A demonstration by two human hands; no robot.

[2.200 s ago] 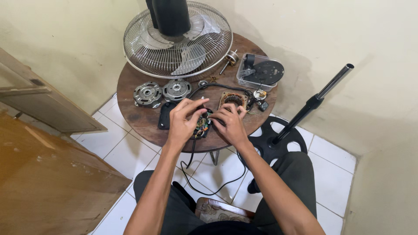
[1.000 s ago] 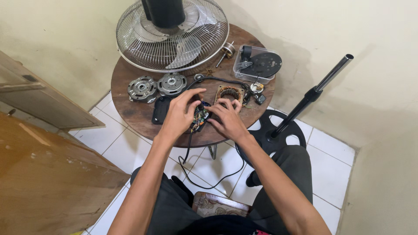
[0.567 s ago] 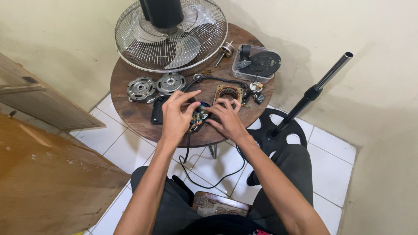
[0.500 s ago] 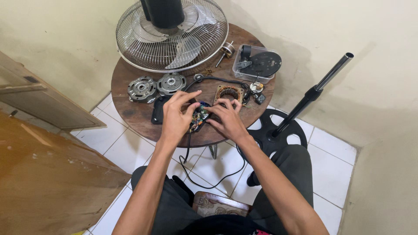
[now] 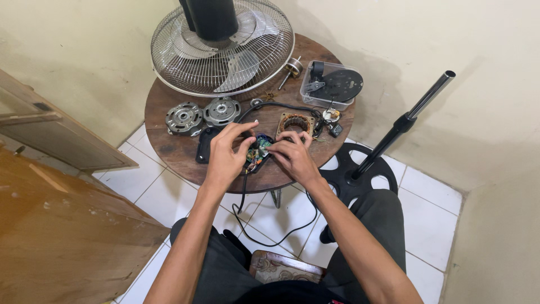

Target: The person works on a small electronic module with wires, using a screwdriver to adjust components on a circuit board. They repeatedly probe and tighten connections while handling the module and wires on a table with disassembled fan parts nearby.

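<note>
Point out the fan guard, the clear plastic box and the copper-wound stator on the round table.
fan guard [image 5: 185,65], head view, on the wire grille left of the hub.
clear plastic box [image 5: 332,84], head view, on its lid.
copper-wound stator [image 5: 295,122], head view, on its upper winding ring.

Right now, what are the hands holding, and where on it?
Both hands grip a small black switch box with coloured wires: left hand on its left side, right hand on its right end.

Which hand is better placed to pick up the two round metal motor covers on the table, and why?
The left hand. The motor covers lie just beyond it on its own side of the round table; the right hand would probably have to cross over the switch box.
</note>
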